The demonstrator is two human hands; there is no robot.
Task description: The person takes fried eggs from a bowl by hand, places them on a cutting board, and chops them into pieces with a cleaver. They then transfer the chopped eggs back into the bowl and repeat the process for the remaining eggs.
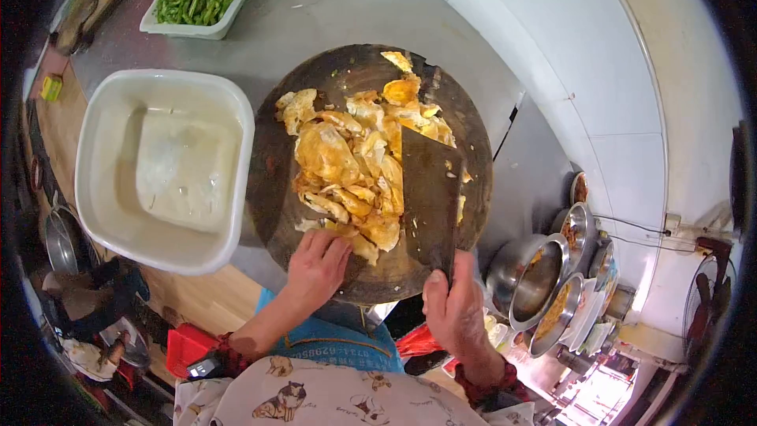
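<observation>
A heap of browned fried eggs (pixel 327 154), some cut into pieces, lies on a round, dark wooden chopping board (pixel 276 189). My right hand (pixel 457 308) is closed round the handle of a wide cleaver (pixel 430 197). The cleaver's blade lies against the right side of the heap, its far end among the upper pieces. At the heap's near edge, my left hand (pixel 319 268) has its fingers curled together on a piece of egg, with the fingertips partly hidden. Small egg scraps cling to the blade and lie on the board to its right.
Left of the board stands a white plastic basin (pixel 244 150) with some cloudy liquid. A tray (pixel 150 24) of sliced green peppers sits at the back left. Metal bowls (pixel 516 276) crowd the right side beside a white tiled wall (pixel 552 55).
</observation>
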